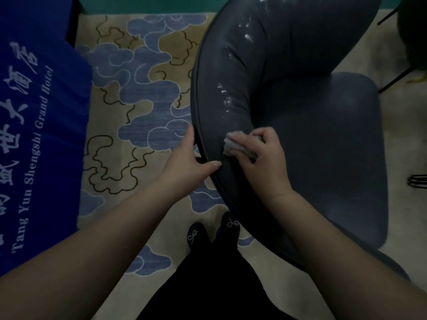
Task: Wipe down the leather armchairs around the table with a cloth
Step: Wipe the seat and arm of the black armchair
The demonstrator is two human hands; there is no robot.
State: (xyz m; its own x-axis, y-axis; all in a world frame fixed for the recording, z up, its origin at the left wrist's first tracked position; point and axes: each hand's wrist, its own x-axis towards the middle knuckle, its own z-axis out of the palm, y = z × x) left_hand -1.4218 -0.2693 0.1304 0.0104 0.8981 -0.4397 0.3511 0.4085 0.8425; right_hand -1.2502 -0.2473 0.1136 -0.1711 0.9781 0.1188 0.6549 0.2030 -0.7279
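Armchair point(288, 116), dark grey leather, shows white smears along its curved backrest. Right hand point(265, 158) clutches a crumpled cloth point(233, 144) against it. Left hand point(189, 162) grips the rim.

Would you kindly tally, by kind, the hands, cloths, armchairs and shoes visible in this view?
Hands: 2 (left hand, right hand)
Cloths: 1 (cloth)
Armchairs: 1 (armchair)
Shoes: 2 (left shoe, right shoe)
Total: 6

Cloud-patterned carpet point(143, 93) beneath blue printed tablecloth point(39, 125).
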